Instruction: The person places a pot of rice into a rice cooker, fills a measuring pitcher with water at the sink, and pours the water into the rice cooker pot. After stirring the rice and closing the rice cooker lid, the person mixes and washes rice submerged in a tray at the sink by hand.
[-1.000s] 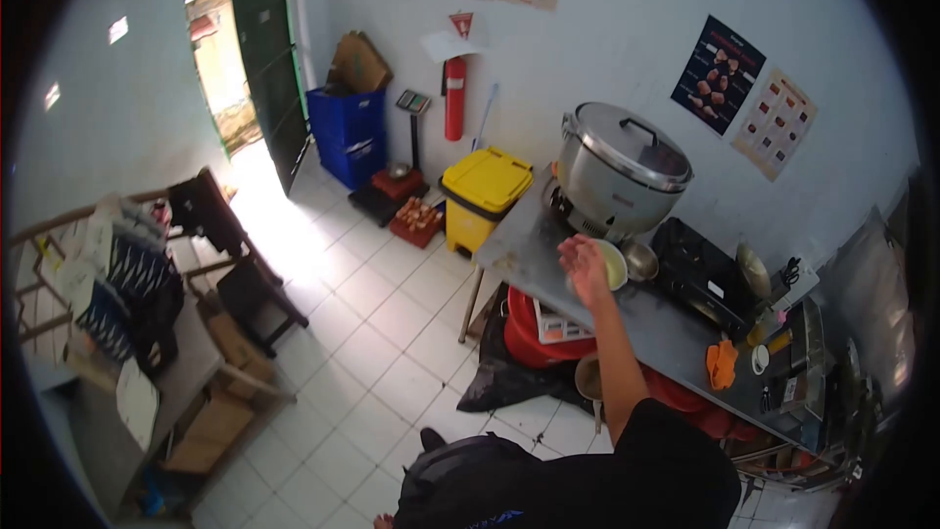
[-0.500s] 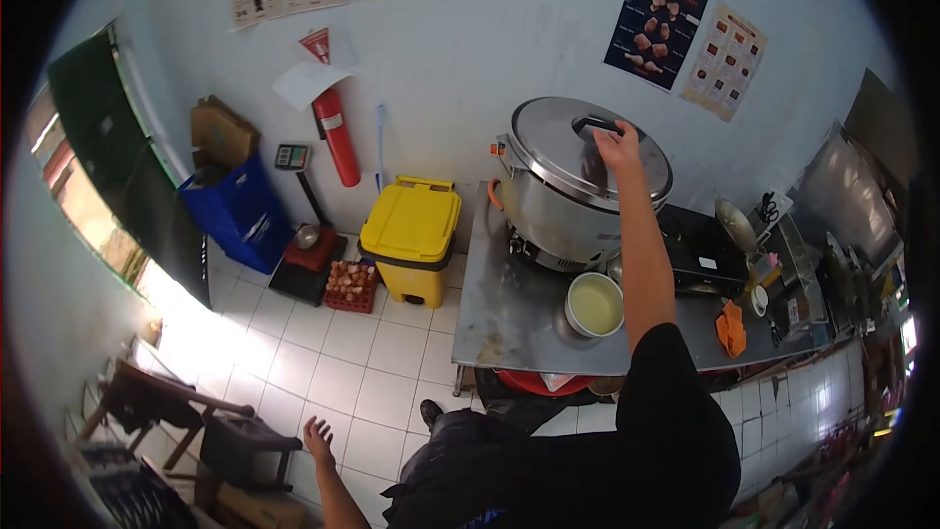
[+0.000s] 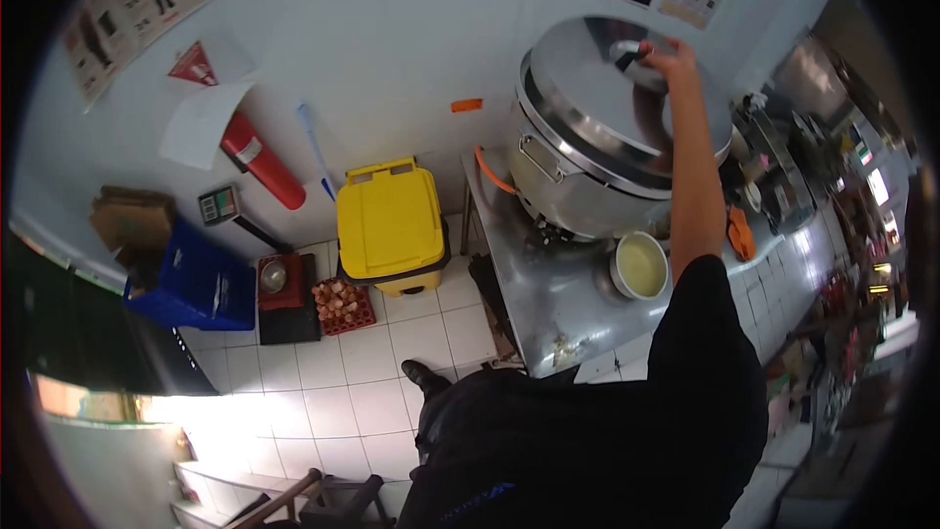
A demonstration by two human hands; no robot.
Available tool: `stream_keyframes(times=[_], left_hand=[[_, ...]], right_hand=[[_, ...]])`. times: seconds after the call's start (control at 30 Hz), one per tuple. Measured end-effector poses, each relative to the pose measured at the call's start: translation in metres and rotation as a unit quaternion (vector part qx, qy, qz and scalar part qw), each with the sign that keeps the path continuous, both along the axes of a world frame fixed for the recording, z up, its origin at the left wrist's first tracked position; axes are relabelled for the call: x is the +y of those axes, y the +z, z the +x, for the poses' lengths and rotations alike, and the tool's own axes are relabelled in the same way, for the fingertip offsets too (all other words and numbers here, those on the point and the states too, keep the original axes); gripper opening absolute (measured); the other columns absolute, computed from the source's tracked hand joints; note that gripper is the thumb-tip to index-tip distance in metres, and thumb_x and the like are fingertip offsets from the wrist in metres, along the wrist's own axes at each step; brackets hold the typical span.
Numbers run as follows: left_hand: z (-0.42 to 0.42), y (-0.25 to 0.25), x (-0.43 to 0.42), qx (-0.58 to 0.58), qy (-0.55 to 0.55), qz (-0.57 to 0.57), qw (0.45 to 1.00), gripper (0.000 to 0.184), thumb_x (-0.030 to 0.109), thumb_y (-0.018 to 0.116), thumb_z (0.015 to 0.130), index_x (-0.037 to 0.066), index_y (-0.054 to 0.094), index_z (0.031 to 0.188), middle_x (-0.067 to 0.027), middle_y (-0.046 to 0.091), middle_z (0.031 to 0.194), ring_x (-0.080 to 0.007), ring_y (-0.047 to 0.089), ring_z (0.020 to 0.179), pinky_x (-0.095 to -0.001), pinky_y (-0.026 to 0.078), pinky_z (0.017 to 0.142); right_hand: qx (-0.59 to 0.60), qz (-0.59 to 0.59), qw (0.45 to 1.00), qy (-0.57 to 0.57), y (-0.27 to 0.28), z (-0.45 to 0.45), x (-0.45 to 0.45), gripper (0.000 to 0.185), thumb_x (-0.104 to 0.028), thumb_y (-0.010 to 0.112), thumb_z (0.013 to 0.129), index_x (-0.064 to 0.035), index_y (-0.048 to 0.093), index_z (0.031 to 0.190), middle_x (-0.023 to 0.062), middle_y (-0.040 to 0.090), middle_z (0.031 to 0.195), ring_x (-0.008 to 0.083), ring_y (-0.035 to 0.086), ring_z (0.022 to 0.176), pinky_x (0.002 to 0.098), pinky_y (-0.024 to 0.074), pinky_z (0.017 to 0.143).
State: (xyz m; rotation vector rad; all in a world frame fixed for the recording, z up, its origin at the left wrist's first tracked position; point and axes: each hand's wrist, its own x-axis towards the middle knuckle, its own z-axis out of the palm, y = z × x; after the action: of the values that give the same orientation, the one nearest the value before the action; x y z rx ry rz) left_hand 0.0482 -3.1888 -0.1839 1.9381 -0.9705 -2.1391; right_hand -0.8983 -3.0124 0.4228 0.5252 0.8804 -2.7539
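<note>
Now right fingers [image 3: 670, 57] clasping lid handle [image 3: 627, 61], left unseen; bare tabletop [image 3: 563, 304] between bowl [image 3: 641, 268] and edge [image 3: 513, 313].

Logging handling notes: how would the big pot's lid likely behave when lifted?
The lid shines like metal, so probably stiff. Its breadth suggests noticeable weight. Held by one small handle in the right hand, it might tilt.

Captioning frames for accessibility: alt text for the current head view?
A person's right hand grips the black handle of the lid on a large metal cooker. On the metal table with it stands a white bowl of pale yellowish contents; a yellow bin stands on the tiled floor nearby.
</note>
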Motion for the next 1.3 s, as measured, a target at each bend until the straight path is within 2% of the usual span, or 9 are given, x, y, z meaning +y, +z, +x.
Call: stream_keyframes(times=[0.27, 0.37, 0.43, 0.63, 0.73, 0.87, 1.03, 1.13, 1.3], left_hand=[[-0.024, -0.02, -0.206, 0.018, -0.01, 0.022, 1.0, 0.04, 0.038, 0.059, 0.091, 0.012, 0.059, 0.121, -0.0056, 0.062, 0.085, -0.0196, 0.06, 0.071, -0.0353, 0.051, 0.071], [-0.015, -0.064, -0.306, 0.378, -0.081, 0.047, 0.921, 0.041, 0.04, 0.06, 0.091, 0.013, 0.06, 0.122, -0.0052, 0.062, 0.084, -0.0192, 0.06, 0.071, -0.0353, 0.052, 0.072], [-0.055, -0.048, -0.4, 0.131, 0.057, -0.072, 0.987, 0.026, 0.033, 0.049, 0.098, 0.01, 0.056, 0.107, -0.0006, 0.058, 0.079, -0.012, 0.055, 0.065, -0.0239, 0.046, 0.051], [-0.223, 0.041, -0.642, 0.087, -0.056, -0.275, 0.956, 0.026, 0.031, 0.061, 0.094, 0.009, 0.064, 0.107, -0.0024, 0.064, 0.084, -0.011, 0.06, 0.071, -0.0254, 0.048, 0.058], [-0.328, 0.134, -0.617, 0.127, 0.003, -0.336, 0.933, 0.025, 0.028, 0.056, 0.097, 0.01, 0.062, 0.113, -0.0035, 0.066, 0.095, -0.012, 0.064, 0.082, -0.0267, 0.052, 0.071], [-0.397, 0.122, -0.549, 0.284, -0.014, -0.325, 0.902, 0.028, 0.027, 0.052, 0.098, 0.011, 0.061, 0.12, -0.0058, 0.064, 0.108, -0.0162, 0.063, 0.095, -0.0287, 0.052, 0.079], [-0.356, 0.022, -0.445, 0.185, -0.092, 0.046, 0.977, 0.048, 0.043, 0.053, 0.095, 0.012, 0.054, 0.132, -0.0058, 0.064, 0.116, -0.0209, 0.063, 0.102, -0.0331, 0.051, 0.087], [-0.251, -0.049, -0.37, 0.084, 0.025, -0.034, 0.996, 0.046, 0.036, 0.057, 0.093, 0.01, 0.055, 0.131, -0.0095, 0.065, 0.118, -0.0226, 0.063, 0.104, -0.0373, 0.052, 0.081], [-0.146, 0.037, -0.278, -0.066, 0.286, 0.051, 0.955, 0.035, 0.033, 0.056, 0.093, 0.017, 0.053, 0.125, -0.0052, 0.065, 0.113, -0.0207, 0.064, 0.095, -0.0374, 0.051, 0.074]], right_hand=[[0.433, -0.156, 0.871, 0.172, 0.198, -0.042, 0.091, 0.018, -0.011, 0.037, 0.092, -0.0047, 0.036, 0.075, 0.0069, 0.038, 0.068, 0.0196, 0.042, 0.069, 0.0363, 0.0407, 0.084], [0.464, 0.01, 0.885, 0.024, 0.287, -0.033, 0.094, 0.024, -0.017, 0.04, 0.092, -0.0074, 0.034, 0.071, 0.0055, 0.037, 0.067, 0.0187, 0.04, 0.063, 0.0343, 0.0396, 0.075], [0.504, 0.053, 0.862, 0.015, 0.282, -0.012, 0.028, 0.028, -0.021, 0.04, 0.094, -0.0085, 0.034, 0.07, 0.0047, 0.035, 0.065, 0.0181, 0.037, 0.061, 0.0342, 0.0373, 0.07], [0.613, 0.062, 0.786, 0.055, 0.141, 0.144, -0.249, 0.041, -0.036, 0.039, 0.098, -0.0119, 0.035, 0.065, 0.0023, 0.031, 0.06, 0.016, 0.029, 0.053, 0.0339, 0.0304, 0.054], [0.547, 0.046, 0.832, 0.076, 0.029, 0.205, -0.37, 0.053, -0.052, 0.038, 0.1, -0.0136, 0.034, 0.063, -0.0018, 0.02, 0.052, 0.0127, 0.019, 0.047, 0.0307, 0.02, 0.045], [0.349, 0.026, 0.928, 0.126, -0.141, 0.222, -0.467, 0.062, -0.068, 0.041, 0.093, -0.017, 0.036, 0.059, -0.0043, 0.023, 0.047, 0.0109, 0.021, 0.042, 0.0268, 0.0171, 0.043], [0.371, 0.074, 0.909, 0.177, -0.345, 0.185, -0.548, 0.06, -0.057, 0.042, 0.097, -0.0132, 0.031, 0.058, -0.0025, 0.022, 0.048, 0.0115, 0.021, 0.041, 0.0282, 0.0161, 0.043], [0.365, 0.108, 0.906, 0.186, -0.413, 0.175, -0.579, 0.057, -0.049, 0.047, 0.098, -0.0117, 0.032, 0.058, -0.0023, 0.025, 0.05, 0.0107, 0.025, 0.041, 0.0283, 0.0185, 0.042], [0.32, 0.173, 0.913, 0.183, -0.494, 0.158, -0.614, 0.055, -0.04, 0.053, 0.097, -0.0104, 0.034, 0.056, -0.0017, 0.032, 0.051, 0.0095, 0.03, 0.043, 0.0284, 0.0219, 0.043]])
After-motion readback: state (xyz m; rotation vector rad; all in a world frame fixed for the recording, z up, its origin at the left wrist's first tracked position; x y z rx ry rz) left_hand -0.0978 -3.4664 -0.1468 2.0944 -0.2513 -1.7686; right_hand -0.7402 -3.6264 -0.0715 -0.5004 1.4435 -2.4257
